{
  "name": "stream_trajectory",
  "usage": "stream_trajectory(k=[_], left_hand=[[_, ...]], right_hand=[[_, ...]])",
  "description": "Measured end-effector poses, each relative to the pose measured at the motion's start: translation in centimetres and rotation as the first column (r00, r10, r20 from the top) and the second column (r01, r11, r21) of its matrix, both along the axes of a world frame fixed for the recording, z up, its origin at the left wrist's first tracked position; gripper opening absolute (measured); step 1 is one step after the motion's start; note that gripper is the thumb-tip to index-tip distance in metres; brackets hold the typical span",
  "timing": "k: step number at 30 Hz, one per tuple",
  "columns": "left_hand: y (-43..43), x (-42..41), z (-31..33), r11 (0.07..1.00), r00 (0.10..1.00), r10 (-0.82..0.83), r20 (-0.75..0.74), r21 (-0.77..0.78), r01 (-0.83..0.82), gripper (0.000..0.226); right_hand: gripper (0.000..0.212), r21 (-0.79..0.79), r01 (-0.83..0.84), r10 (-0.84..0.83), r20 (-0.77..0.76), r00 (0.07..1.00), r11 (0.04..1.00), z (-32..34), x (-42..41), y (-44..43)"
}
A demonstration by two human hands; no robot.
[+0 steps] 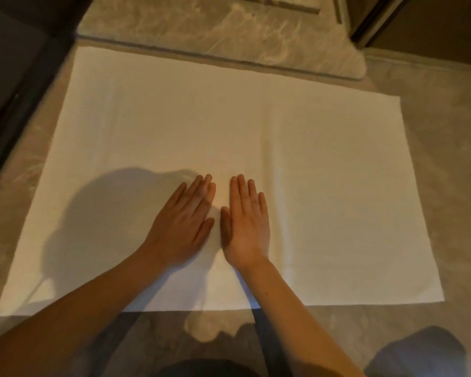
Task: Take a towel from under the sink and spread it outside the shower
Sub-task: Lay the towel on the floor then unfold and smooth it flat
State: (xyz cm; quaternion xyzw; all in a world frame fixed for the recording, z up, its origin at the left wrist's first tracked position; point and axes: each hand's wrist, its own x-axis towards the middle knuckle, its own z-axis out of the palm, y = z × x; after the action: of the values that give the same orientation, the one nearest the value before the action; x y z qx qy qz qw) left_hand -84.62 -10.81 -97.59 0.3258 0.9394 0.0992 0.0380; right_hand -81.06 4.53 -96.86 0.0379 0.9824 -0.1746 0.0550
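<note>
The towel lies unfolded on the floor, its far edge along the shower threshold; I judge this the final smoothing step. My left hand and right hand rest palm-down side by side near its middle, fingers straight, gripping nothing. Next move: sweep both palms outward, lightly, to flatten the faint crease.

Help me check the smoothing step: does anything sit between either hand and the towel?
Nothing visible does. The left hand and right hand both lie flat, fingers straight, directly on the white towel, which is spread on the floor.
</note>
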Motion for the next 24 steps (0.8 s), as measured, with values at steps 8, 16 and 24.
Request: stream_trajectory(k=[8,16,24], left_hand=[[-0.7,0.2,-1.0,0.999,0.999,0.035,0.02,-0.018,-0.035,0.061],[2.5,3.6,0.8,0.992,0.994,-0.108,-0.01,0.056,0.109,0.058],[3.7,5.2,-0.4,0.99,0.991,-0.136,-0.002,-0.024,0.136,0.062]], right_hand=[[0.059,0.165,0.261,-0.265,-0.003,0.964,0.951,-0.9,4.4,12.7],[0.058,0.091,0.162,-0.16,-0.029,0.987,0.983,0.3,4.8,6.0],[0.057,0.111,0.124,-0.126,0.008,0.992,0.986,-0.8,7.4,8.3]])
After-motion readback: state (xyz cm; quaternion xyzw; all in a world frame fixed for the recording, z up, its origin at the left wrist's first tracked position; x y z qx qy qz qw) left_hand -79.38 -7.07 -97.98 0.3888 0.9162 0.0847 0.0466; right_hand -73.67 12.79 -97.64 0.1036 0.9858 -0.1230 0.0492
